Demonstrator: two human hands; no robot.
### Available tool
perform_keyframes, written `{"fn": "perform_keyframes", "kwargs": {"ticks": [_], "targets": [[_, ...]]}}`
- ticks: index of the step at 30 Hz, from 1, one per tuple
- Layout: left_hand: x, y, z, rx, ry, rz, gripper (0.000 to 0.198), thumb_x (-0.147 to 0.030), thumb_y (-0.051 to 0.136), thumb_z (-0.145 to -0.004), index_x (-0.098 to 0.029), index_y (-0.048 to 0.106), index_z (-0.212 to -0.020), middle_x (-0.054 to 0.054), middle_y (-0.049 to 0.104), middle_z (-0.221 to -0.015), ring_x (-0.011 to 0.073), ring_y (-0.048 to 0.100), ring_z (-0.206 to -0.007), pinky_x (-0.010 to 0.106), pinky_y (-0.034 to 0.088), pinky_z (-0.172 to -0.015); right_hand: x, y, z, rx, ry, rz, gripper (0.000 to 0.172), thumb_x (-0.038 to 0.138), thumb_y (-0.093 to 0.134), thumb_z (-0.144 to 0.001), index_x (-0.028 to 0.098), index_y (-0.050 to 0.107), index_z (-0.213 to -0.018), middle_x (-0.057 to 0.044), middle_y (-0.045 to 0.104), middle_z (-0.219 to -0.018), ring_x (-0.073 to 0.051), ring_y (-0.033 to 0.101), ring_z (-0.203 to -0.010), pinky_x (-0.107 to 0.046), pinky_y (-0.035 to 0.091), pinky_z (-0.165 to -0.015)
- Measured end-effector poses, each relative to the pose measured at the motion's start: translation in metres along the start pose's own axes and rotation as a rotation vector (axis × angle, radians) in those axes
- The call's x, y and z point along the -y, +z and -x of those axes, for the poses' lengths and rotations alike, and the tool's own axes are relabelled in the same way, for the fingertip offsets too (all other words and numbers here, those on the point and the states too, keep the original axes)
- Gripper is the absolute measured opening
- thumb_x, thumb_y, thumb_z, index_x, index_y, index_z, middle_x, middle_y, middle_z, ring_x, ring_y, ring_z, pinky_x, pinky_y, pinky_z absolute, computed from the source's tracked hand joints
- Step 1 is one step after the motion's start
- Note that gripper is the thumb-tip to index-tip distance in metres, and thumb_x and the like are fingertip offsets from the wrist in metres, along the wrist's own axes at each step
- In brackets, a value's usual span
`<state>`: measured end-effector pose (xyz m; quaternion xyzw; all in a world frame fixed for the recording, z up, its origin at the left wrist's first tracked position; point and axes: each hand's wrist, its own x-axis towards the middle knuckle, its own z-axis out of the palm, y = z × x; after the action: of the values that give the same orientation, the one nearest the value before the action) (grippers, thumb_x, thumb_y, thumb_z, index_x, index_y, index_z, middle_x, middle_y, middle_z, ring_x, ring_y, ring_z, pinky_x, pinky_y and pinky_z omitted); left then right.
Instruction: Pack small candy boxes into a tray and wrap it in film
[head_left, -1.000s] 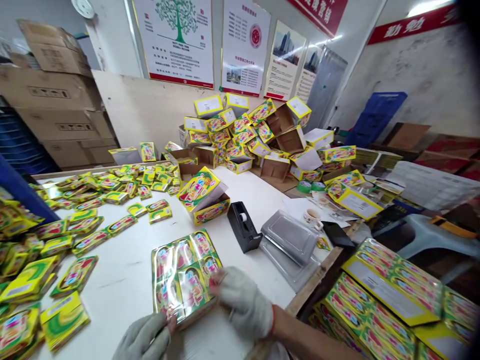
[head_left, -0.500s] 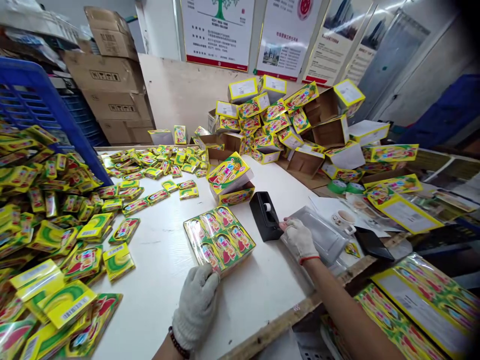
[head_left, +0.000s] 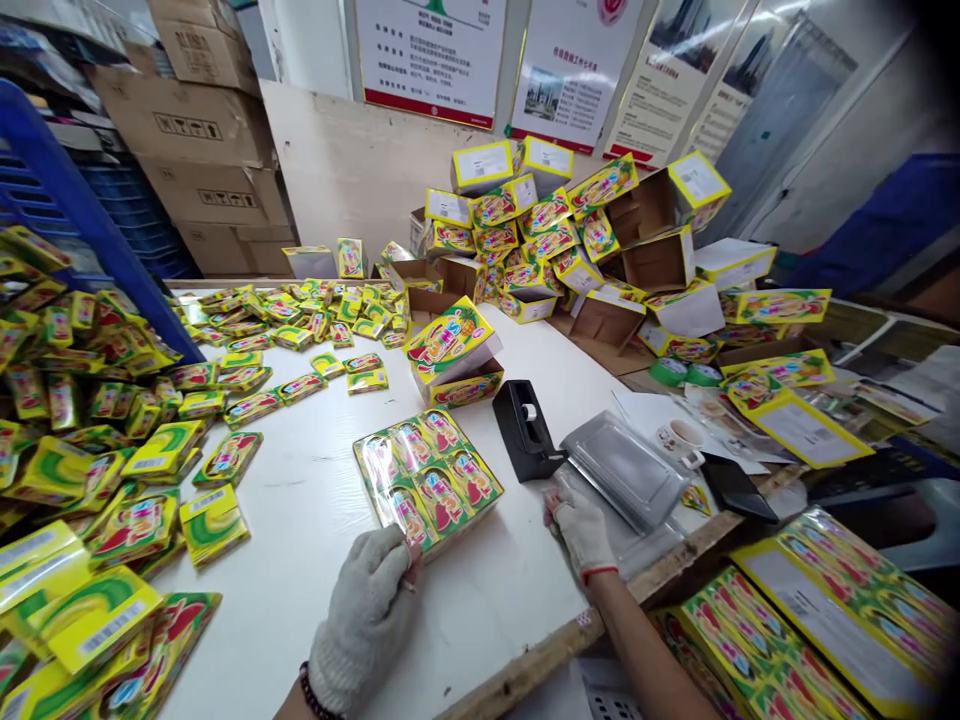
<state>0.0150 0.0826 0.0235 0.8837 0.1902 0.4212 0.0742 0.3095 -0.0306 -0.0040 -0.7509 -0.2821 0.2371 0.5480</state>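
Left hand (head_left: 367, 610) presses the wrapped packet bundle (head_left: 427, 478) flat; right hand (head_left: 581, 525), loosely curled and empty, rests below the tape dispenser (head_left: 525, 430). Keep the bundle square.

I have one view only, from the camera on my head, looking forward and steeply down over the white table (head_left: 300, 560). It sits close above my gloved left hand (head_left: 367, 620) and right hand (head_left: 581, 530) at the near edge, and reaches to the posters (head_left: 435, 50) on the far wall
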Motion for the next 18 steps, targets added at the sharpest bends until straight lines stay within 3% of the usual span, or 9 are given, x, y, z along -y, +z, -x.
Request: {"fn": "perform_keyframes", "kwargs": {"ticks": [3,7,11,14,16,18], "targets": [[-0.002,-0.002,-0.001,0.027,-0.067,0.051,0.016,-0.005,0.05,-0.086,-0.019,0.058,-0.084,0.004,0.064,-0.087,0.0175,0.057,-0.079,0.031,0.047,-0.07,0.01,0.015,0.036,0.162,0.03,-0.137,0.039,0.058,0.06,-0.079,0.02,0.053,-0.072,0.001,0.053,-0.058,-0.012,0.047,-0.052,-0.026,0.039,-0.051],[-0.008,-0.006,0.001,0.033,-0.135,0.126,0.015,-0.007,0.052,-0.086,-0.019,0.055,-0.095,0.007,0.062,-0.096,0.0192,0.056,-0.089,0.032,0.049,-0.077,0.03,0.057,0.079,0.384,0.081,-0.338,0.039,0.057,0.066,-0.08,0.019,0.059,-0.078,0.0,0.058,-0.063,-0.013,0.054,-0.058,-0.025,0.041,-0.056],[-0.01,-0.008,0.004,0.064,-0.139,0.137,0.043,-0.001,0.048,-0.084,-0.018,0.048,-0.123,0.009,0.059,-0.106,0.0209,0.052,-0.097,0.035,0.049,-0.083,0.038,0.095,0.087,0.501,0.116,-0.471,0.039,0.056,0.07,-0.078,0.018,0.059,-0.075,0.001,0.059,-0.059,-0.011,0.052,-0.054,-0.024,0.037,-0.053],[-0.015,-0.011,-0.002,0.246,-0.093,0.073,0.066,-0.001,0.048,-0.078,-0.023,0.041,-0.14,0.01,0.056,-0.113,0.0242,0.05,-0.097,0.039,0.048,-0.081,0.032,0.106,0.08,0.485,0.103,-0.43,0.043,0.058,0.069,-0.078,0.017,0.058,-0.067,0.0,0.059,-0.056,-0.011,0.052,-0.051,-0.024,0.036,-0.051],[-0.02,-0.013,-0.01,0.387,-0.134,-0.019,0.055,-0.009,0.051,-0.081,-0.027,0.05,-0.134,0.009,0.056,-0.109,0.0258,0.049,-0.093,0.04,0.045,-0.077,0.027,0.108,0.076,0.485,0.117,-0.419,0.046,0.059,0.069,-0.077,0.017,0.057,-0.064,0.0,0.059,-0.056,-0.011,0.052,-0.051,-0.025,0.036,-0.052],[-0.026,-0.013,-0.02,0.455,-0.209,-0.103,0.028,-0.023,0.052,-0.089,-0.027,0.063,-0.114,0.007,0.058,-0.1,0.0259,0.05,-0.089,0.04,0.043,-0.075,0.025,0.109,0.075,0.494,0.148,-0.432,0.048,0.061,0.069,-0.075,0.017,0.057,-0.062,0.0,0.059,-0.057,-0.011,0.052,-0.053,-0.025,0.038,-0.053]]}}
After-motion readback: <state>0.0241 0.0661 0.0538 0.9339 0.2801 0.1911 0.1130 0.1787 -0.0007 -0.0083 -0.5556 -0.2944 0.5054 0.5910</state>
